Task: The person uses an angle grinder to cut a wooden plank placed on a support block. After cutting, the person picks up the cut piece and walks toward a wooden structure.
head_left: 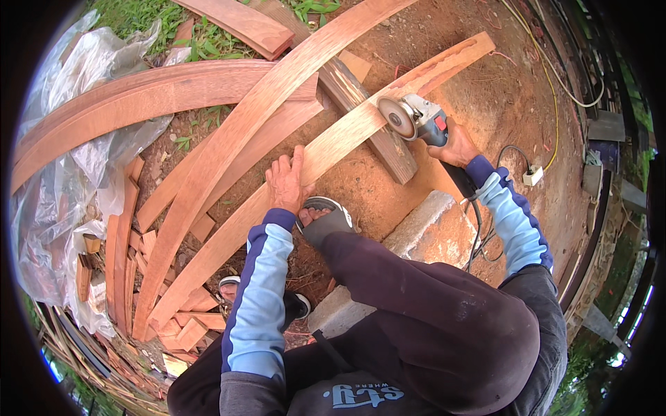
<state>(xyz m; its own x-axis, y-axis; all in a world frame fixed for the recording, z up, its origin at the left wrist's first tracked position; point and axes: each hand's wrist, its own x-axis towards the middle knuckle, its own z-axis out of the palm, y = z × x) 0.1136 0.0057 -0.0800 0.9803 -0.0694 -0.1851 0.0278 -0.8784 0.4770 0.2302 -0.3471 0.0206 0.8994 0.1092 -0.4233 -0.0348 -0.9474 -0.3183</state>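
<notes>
My right hand [458,144] is wrapped round the body of an angle grinder [429,122]. The grinder's round disc [397,118] sits against the edge of a long wooden plank [340,142], or right beside it; I cannot tell whether they touch. My left hand [286,182] presses on the plank's middle, fingers over its top face and thumb apart. Under the plank's far part lies a thick wooden beam [388,149], which props it up. The plank's far end shows a rough, darker edge. Its near end runs down to the lower left, among wood offcuts.
Curved wooden boards [159,87] and a long board [229,132] lie at left over clear plastic sheeting [52,208]. Small wood offcuts [191,333] are heaped lower left. A concrete block [433,229] stands by my knee. The grinder's black cord meets a white socket [533,176] and yellow cable.
</notes>
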